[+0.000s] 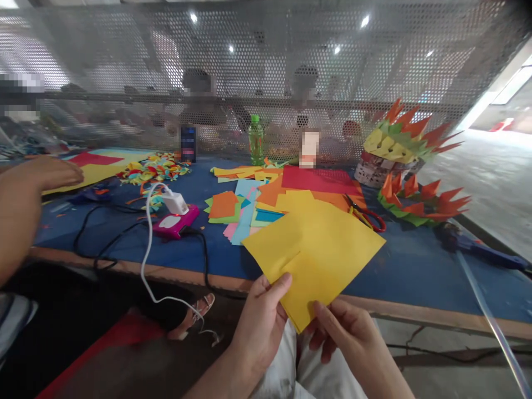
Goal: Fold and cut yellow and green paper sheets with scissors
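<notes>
A sheet of yellow paper [328, 238] is held up above my lap, in front of the blue table's edge. Part of it looks folded over, or a second piece lies on it, near the lower corner. My left hand [266, 310] pinches its lower left edge, thumb on top. At the lower right edge, my right hand [343, 330] grips it between thumb and fingers. Just beyond it lie scissors with red handles [369, 217], a stack of orange and green paper squares [224, 206] and a large red sheet [318, 180].
A magenta power strip [177, 221] with a white charger [174, 202] stands left, cables hanging over the edge. Folded-paper crowns [424, 202], a glue gun [490, 249] and a clear glue stick [492, 321] are right. A green bottle [256, 141] stands behind. A co-worker's arm [25, 194] reaches in left.
</notes>
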The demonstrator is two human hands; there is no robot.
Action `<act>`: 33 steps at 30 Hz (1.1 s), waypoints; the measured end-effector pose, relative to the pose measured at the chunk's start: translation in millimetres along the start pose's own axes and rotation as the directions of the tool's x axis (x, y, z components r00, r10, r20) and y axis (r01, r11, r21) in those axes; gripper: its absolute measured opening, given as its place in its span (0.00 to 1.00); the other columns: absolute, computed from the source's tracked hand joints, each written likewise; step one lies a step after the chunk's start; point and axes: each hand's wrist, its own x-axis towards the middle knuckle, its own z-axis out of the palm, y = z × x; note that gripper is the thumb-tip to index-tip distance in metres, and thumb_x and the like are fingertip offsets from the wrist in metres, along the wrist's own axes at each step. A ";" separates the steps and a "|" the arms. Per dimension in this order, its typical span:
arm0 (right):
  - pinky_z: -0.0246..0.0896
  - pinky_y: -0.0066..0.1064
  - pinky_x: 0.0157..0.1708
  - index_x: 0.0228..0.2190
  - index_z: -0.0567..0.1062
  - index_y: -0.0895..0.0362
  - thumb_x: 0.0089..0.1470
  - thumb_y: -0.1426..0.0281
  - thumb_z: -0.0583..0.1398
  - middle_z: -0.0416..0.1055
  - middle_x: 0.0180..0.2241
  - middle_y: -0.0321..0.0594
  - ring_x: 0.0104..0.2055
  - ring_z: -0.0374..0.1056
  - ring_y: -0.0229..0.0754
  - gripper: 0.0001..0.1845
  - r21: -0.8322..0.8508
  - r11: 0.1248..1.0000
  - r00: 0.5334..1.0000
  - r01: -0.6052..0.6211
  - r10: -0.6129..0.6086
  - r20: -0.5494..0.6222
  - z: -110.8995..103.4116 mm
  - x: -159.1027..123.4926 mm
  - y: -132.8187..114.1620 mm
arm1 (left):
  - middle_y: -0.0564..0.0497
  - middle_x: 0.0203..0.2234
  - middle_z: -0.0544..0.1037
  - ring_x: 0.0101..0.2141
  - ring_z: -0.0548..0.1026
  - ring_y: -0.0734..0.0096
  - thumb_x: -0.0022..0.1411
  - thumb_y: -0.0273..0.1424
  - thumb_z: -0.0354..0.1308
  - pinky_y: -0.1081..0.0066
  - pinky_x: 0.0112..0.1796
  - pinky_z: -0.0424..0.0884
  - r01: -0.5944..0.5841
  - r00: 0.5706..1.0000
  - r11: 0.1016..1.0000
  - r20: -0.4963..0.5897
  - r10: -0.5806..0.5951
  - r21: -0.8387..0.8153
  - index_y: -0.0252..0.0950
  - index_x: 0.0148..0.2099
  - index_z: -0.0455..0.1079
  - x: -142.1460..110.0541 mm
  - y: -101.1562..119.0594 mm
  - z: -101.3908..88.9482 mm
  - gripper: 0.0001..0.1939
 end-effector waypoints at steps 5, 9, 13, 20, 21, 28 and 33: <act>0.63 0.21 0.17 0.23 0.78 0.61 0.52 0.47 0.66 0.75 0.20 0.41 0.19 0.70 0.35 0.28 0.055 0.998 1.000 -0.010 0.011 -0.002 -0.8 5.2 12.1 | 0.40 0.43 0.82 0.36 0.82 0.55 0.61 0.30 0.65 0.73 0.24 0.68 0.000 1.000 1.000 0.006 0.000 -0.005 0.34 0.61 0.68 -0.7 -2.9 2.0 0.26; 0.63 0.21 0.17 0.24 0.77 0.61 0.51 0.47 0.67 0.76 0.22 0.42 0.20 0.70 0.34 0.27 0.075 0.997 1.000 -0.015 0.015 -0.002 -0.8 5.8 14.2 | 0.41 0.42 0.82 0.37 0.82 0.56 0.60 0.29 0.66 0.73 0.26 0.70 -0.007 1.000 1.000 -0.027 0.006 -0.023 0.33 0.60 0.69 0.1 -3.6 3.2 0.26; 0.63 0.20 0.18 0.24 0.77 0.61 0.51 0.49 0.67 0.75 0.21 0.40 0.20 0.70 0.34 0.26 0.088 0.996 1.000 -0.015 0.015 -0.008 1.4 4.3 10.1 | 0.41 0.42 0.82 0.38 0.82 0.56 0.60 0.28 0.65 0.71 0.29 0.72 -0.004 0.999 0.999 -0.041 0.003 -0.036 0.33 0.60 0.68 0.1 -3.9 3.9 0.26; 0.62 0.20 0.18 0.25 0.76 0.60 0.53 0.50 0.67 0.75 0.22 0.39 0.21 0.68 0.33 0.24 0.093 0.996 1.000 -0.007 0.006 0.010 1.3 4.6 10.0 | 0.40 0.44 0.82 0.41 0.82 0.54 0.59 0.28 0.67 0.65 0.39 0.76 0.011 0.998 0.999 -0.066 -0.013 -0.042 0.33 0.61 0.68 -2.8 -2.4 6.5 0.28; 0.62 0.20 0.18 0.25 0.76 0.60 0.53 0.50 0.66 0.74 0.21 0.39 0.20 0.68 0.33 0.24 0.088 0.996 1.000 -0.006 0.005 0.017 0.7 4.9 10.3 | 0.41 0.44 0.83 0.42 0.82 0.53 0.58 0.27 0.67 0.65 0.40 0.76 0.010 0.997 0.999 -0.081 -0.013 -0.042 0.33 0.61 0.68 -3.1 -2.2 7.1 0.29; 0.62 0.20 0.17 0.25 0.74 0.60 0.51 0.48 0.66 0.74 0.22 0.39 0.20 0.68 0.33 0.26 0.080 0.997 0.999 -0.022 0.019 0.033 -1.5 4.0 12.2 | 0.41 0.44 0.83 0.45 0.81 0.52 0.54 0.27 0.71 0.64 0.44 0.75 0.009 0.993 0.999 -0.119 -0.014 -0.045 0.34 0.61 0.68 -4.9 -4.1 8.6 0.32; 0.61 0.20 0.17 0.24 0.73 0.60 0.52 0.48 0.66 0.73 0.20 0.37 0.19 0.66 0.32 0.26 0.120 0.993 1.000 -0.005 0.004 0.006 -1.4 1.1 15.0 | 0.43 0.44 0.83 0.45 0.81 0.54 0.57 0.28 0.68 0.64 0.43 0.76 0.013 0.993 0.998 -0.120 -0.019 -0.056 0.35 0.57 0.70 -9.4 -10.3 9.0 0.25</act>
